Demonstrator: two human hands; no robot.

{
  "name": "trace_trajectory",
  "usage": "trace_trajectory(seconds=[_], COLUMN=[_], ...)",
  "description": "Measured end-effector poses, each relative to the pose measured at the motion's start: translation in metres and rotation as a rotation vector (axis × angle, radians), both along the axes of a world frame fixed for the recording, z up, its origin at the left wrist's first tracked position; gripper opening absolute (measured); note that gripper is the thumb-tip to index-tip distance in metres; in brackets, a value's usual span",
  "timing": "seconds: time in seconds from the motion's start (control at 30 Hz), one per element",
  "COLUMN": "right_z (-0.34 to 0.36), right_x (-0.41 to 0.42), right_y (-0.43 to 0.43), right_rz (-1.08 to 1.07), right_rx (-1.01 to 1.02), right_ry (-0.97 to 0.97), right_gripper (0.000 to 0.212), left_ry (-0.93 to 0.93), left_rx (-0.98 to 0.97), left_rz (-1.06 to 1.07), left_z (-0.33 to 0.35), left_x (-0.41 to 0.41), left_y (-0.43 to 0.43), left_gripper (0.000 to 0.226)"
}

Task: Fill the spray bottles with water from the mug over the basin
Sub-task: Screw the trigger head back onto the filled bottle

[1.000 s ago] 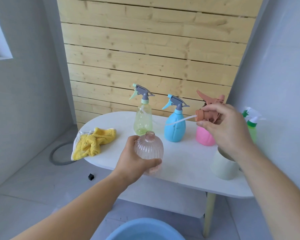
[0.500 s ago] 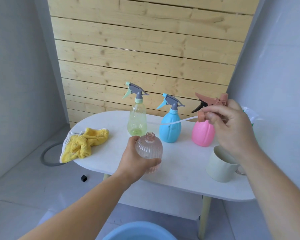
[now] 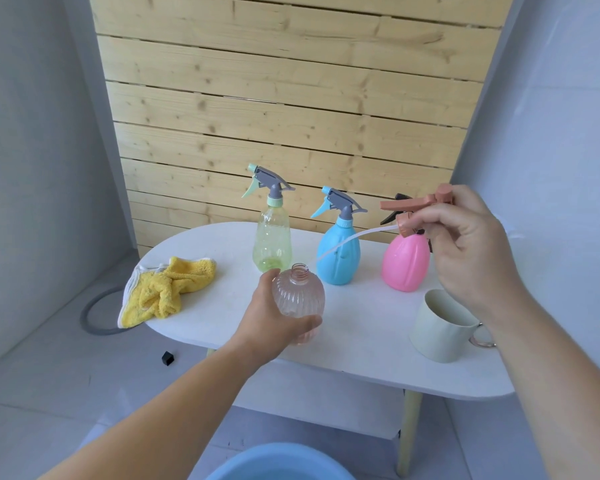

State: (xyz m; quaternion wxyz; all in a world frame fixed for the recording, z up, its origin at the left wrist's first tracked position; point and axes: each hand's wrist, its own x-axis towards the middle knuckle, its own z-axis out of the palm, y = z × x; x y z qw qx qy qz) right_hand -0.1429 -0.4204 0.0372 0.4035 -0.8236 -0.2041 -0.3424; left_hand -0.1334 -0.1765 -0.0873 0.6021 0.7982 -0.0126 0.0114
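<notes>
A blue basin waits on the floor at the near edge of the view, while just beyond it the left hand wraps around the lower body of a ribbed, clear pink spray bottle, held upright at the front edge of the white table, its neck open and nothing visibly inside. To the right, a cream mug stands on the table untouched; whether it holds water cannot be told from this angle. Above it the right hand pinches the salmon trigger head unscrewed from that bottle, its thin dip tube trailing free to the left. The job looks barely begun: one bottle is opened, but no pour has started, and the head must be set down before that hand can take the mug. A crumpled yellow cloth lies at the table's left end. Farther back, three capped bottles stand in a row before the wooden slat wall: a translucent green bottle that appears nearly empty, then an opaque blue bottle and pink bottle whose contents stay hidden.
</notes>
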Motion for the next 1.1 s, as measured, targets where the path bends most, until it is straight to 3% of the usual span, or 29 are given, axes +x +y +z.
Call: trace_trajectory(seconds=[0.27, 0.7, 0.9, 1.1], right_z=[0.001, -0.003, -0.002, -0.001], right_x=[-0.008, -0.005, -0.006, -0.006], right_y=[0.019, 0.022, 0.029, 0.031], right_rz=[0.039, 0.237, 0.3, 0.324], right_rx=[-0.05, 0.091, 0.128, 0.059], right_ry=[-0.021, 0.095, 0.129, 0.044], right_gripper=[0.036, 0.016, 0.02, 0.03], left_ry=[-0.008, -0.014, -0.017, -0.006], left_rx=[-0.005, -0.028, -0.02, -0.036], left_rz=[-0.013, -0.025, -0.019, -0.03], left_z=[-0.004, -0.01, -0.01, -0.009], left_x=[0.001, 0.005, 0.004, 0.004], left_y=[0.003, 0.005, 0.005, 0.005], left_gripper=[0.093, 0.089, 0.088, 0.087])
